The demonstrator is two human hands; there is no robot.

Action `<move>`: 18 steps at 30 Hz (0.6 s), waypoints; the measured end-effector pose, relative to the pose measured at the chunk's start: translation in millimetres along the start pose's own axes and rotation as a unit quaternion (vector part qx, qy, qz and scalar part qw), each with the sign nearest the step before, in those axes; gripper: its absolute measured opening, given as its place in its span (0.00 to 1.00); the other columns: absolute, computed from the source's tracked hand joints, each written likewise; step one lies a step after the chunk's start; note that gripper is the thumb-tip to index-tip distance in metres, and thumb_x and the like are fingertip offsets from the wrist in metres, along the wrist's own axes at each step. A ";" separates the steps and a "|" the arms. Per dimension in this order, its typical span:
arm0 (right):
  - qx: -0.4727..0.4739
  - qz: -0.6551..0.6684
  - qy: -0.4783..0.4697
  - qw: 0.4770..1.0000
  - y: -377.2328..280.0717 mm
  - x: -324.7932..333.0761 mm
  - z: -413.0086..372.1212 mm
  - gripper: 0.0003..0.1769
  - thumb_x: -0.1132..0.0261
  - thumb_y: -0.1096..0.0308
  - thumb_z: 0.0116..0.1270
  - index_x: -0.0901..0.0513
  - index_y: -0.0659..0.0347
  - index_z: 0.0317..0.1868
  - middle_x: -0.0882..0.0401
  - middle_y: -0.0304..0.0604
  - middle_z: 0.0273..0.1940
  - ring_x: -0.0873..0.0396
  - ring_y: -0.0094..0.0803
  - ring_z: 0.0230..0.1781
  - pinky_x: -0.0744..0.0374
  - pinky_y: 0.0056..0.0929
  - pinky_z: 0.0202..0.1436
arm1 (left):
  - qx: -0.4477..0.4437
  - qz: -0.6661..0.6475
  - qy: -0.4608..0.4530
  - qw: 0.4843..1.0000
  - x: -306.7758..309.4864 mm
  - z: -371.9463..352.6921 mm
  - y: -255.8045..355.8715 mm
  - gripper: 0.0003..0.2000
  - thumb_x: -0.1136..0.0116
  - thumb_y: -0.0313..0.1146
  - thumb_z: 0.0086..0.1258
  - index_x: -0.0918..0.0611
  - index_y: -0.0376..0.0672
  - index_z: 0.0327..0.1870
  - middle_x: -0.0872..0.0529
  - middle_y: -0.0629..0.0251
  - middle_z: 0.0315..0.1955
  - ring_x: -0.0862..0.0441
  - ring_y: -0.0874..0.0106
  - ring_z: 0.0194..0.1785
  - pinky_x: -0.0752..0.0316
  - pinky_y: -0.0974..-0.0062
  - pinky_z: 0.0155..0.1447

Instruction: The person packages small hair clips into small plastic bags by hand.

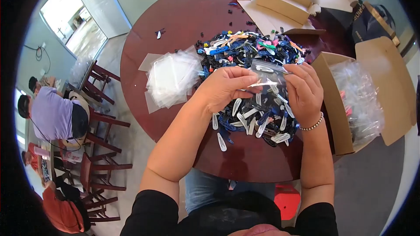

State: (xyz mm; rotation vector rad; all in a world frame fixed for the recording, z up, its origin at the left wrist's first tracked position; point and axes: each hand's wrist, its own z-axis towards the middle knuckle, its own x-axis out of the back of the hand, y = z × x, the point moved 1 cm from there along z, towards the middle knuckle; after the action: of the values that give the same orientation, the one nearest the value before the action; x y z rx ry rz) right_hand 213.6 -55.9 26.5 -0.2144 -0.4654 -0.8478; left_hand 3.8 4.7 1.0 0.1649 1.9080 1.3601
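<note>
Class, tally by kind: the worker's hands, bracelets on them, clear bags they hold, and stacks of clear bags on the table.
Hands: 2, left hand, right hand
Bracelet: 1
Held bag: 1
Stack of bags: 1
Total: 5

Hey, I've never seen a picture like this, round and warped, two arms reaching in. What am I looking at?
It is one picture from a camera worn on a person's head, looking down, so the arms are their own. The left hand and right hand both pinch a small clear bag with clips inside. Below, a pile of hair clips lies on a round red table, beside a stack of empty bags and a cardboard box of filled ones.
</note>
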 end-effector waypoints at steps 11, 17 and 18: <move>-0.075 0.014 0.036 0.996 -9.8 -0.1 5.9 0.11 0.39 0.84 0.56 0.19 0.66 0.39 0.17 0.48 0.44 0.19 0.46 0.42 0.21 0.39 0.49 | -0.095 0.173 0.063 0.978 -2.9 1.7 -0.8 0.06 0.36 0.30 0.65 0.13 0.37 0.38 0.13 0.67 0.31 0.18 0.79 0.35 0.24 0.82 0.42; -0.056 0.053 -0.005 0.997 -27.0 -2.4 9.5 0.11 0.38 0.84 0.57 0.19 0.68 0.41 0.17 0.50 0.43 0.20 0.46 0.41 0.21 0.36 0.46 | -0.134 0.256 0.084 0.954 -4.9 -0.4 -1.6 0.06 0.35 0.29 0.64 0.12 0.36 0.33 0.13 0.67 0.29 0.19 0.81 0.35 0.26 0.81 0.44; -0.057 0.053 -0.006 0.997 -27.8 -5.1 9.0 0.11 0.38 0.84 0.57 0.19 0.68 0.41 0.17 0.50 0.43 0.20 0.46 0.41 0.21 0.36 0.46 | -0.143 0.276 0.081 0.947 -5.7 -1.2 -1.3 0.06 0.35 0.29 0.65 0.12 0.36 0.34 0.13 0.67 0.29 0.19 0.81 0.35 0.26 0.82 0.44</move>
State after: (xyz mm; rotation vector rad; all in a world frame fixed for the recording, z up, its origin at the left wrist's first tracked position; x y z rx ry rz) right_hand 186.7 -67.3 32.0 -0.3463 -0.4126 -0.7704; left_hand 7.4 0.3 3.0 0.4828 1.8415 2.0631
